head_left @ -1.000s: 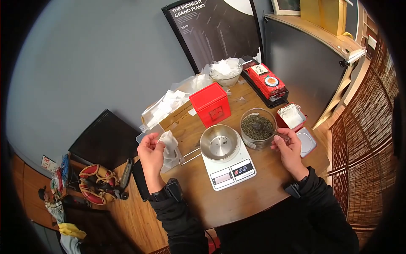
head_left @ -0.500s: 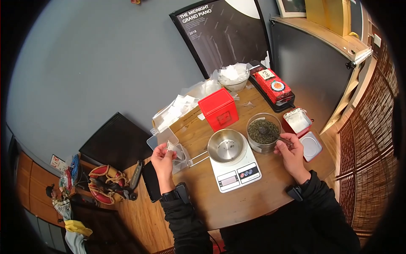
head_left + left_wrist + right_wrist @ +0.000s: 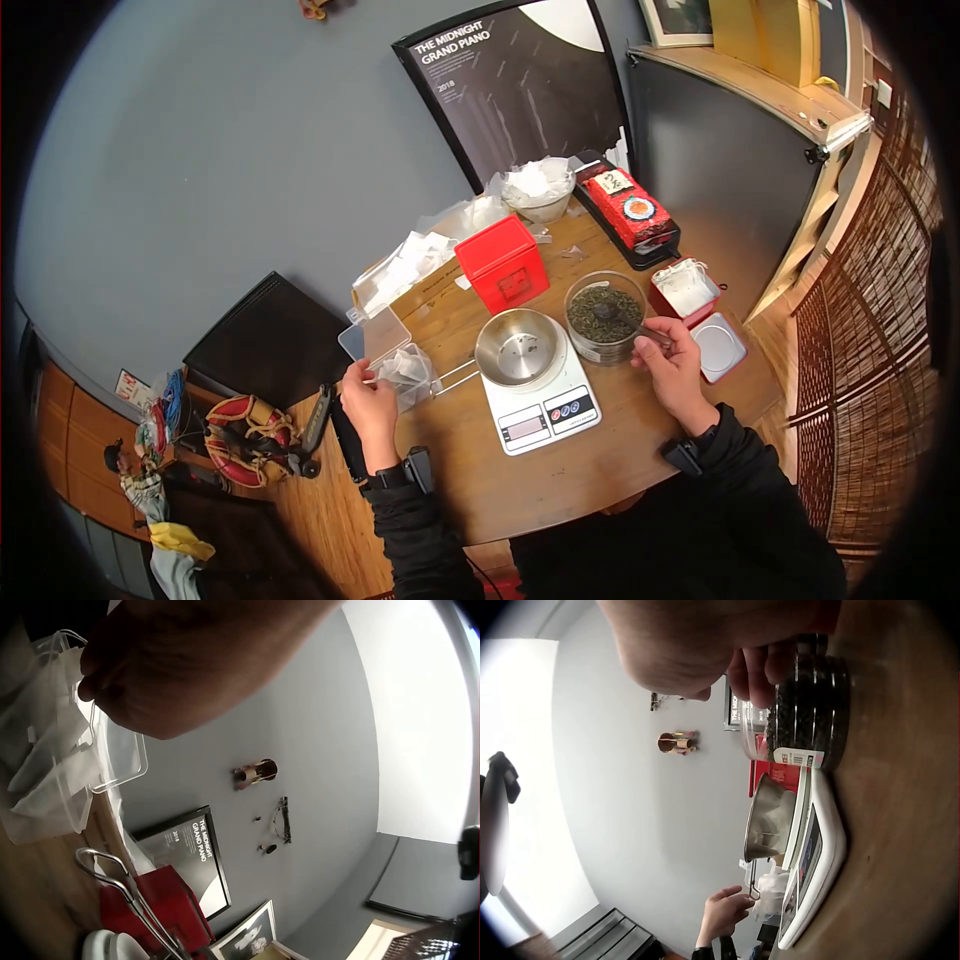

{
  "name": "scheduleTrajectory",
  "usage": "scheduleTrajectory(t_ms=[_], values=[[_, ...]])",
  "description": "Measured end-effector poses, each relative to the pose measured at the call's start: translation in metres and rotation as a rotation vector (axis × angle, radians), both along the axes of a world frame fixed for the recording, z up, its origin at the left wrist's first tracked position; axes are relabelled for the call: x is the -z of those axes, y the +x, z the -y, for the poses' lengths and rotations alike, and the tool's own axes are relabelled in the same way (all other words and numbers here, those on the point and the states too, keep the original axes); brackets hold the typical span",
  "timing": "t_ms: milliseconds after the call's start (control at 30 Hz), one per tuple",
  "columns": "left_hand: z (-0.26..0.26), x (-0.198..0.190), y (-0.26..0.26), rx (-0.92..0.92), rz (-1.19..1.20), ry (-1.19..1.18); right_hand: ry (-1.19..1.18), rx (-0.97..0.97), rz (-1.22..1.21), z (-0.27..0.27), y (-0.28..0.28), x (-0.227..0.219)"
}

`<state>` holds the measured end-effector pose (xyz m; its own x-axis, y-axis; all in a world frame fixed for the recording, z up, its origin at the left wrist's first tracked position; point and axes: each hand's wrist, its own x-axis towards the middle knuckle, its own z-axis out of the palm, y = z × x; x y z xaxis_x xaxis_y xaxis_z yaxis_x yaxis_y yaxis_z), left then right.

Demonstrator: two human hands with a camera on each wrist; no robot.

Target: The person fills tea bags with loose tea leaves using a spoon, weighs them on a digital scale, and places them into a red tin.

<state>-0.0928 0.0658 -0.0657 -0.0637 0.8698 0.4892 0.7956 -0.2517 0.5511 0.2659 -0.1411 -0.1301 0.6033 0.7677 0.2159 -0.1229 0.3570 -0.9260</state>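
Observation:
In the head view, my left hand (image 3: 369,405) is at the near side of a clear plastic box (image 3: 412,392) holding white pouches (image 3: 404,366). Its fingertips overlap the box's edge; I cannot tell whether they hold a pouch. My right hand (image 3: 676,373) grips the handle of a dark spoon (image 3: 622,318), whose bowl lies on dry tea leaves (image 3: 597,329) in a clear round jar (image 3: 590,352). Between the hands, a steel pan (image 3: 517,350) with a few leaf bits in it sits on a white kitchen scale (image 3: 521,407). Its wire handle (image 3: 458,378) points left toward the box.
A red tin (image 3: 503,265) stands behind the pan. A box of white pouches (image 3: 408,268) and a filled bowl (image 3: 539,197) line the back. At right are a black tray with a red package (image 3: 632,212), a red tin of white pouches (image 3: 685,290) and its lid (image 3: 719,348).
My left hand, earlier raised with a white pouch at its fingers, has lowered to the clear box. My right hand keeps the spoon in the jar. The head view has shifted slightly.

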Motion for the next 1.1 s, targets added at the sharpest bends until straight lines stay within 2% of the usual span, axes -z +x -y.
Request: scheduleTrajectory(t_ms=[100, 267, 467, 533, 567, 633, 667, 700, 767, 967, 1100], values=[[0.006, 0.006, 0.006, 0.095, 0.147, 0.050, 0.018, 0.014, -0.023, 0.002, -0.001, 0.001], [0.026, 0.009, 0.028, 0.218, 0.266, 0.166, -0.018, 0.037, 0.135, 0.012, 0.000, 0.004], [0.044, 0.008, 0.060, 0.302, 0.386, 0.162, -0.023, 0.090, 0.276, 0.030, 0.017, 0.003], [0.047, 0.009, 0.069, 0.325, 0.420, 0.173, -0.055, 0.227, 0.396, 0.032, 0.034, -0.002], [0.048, 0.009, 0.072, 0.330, 0.432, 0.158, -0.054, 0.233, 0.399, 0.031, 0.045, -0.006], [0.052, 0.012, 0.078, 0.342, 0.445, 0.140, -0.121, 0.518, 0.817, 0.026, 0.072, -0.017], [0.054, 0.015, 0.081, 0.361, 0.466, 0.148, -0.313, 0.448, 0.700, 0.027, 0.076, -0.035], [0.055, 0.018, 0.083, 0.379, 0.487, 0.156, -0.315, 0.454, 0.701, 0.022, 0.088, -0.040], [0.055, 0.023, 0.082, 0.394, 0.485, 0.143, -0.273, 0.566, 1.225, 0.010, 0.109, -0.041], [0.059, 0.025, 0.082, 0.398, 0.510, 0.135, -0.488, 0.405, 1.345, -0.012, 0.127, -0.040], [0.059, 0.026, 0.078, 0.407, 0.522, 0.152, -0.443, 0.428, 1.372, -0.010, 0.128, -0.038]])
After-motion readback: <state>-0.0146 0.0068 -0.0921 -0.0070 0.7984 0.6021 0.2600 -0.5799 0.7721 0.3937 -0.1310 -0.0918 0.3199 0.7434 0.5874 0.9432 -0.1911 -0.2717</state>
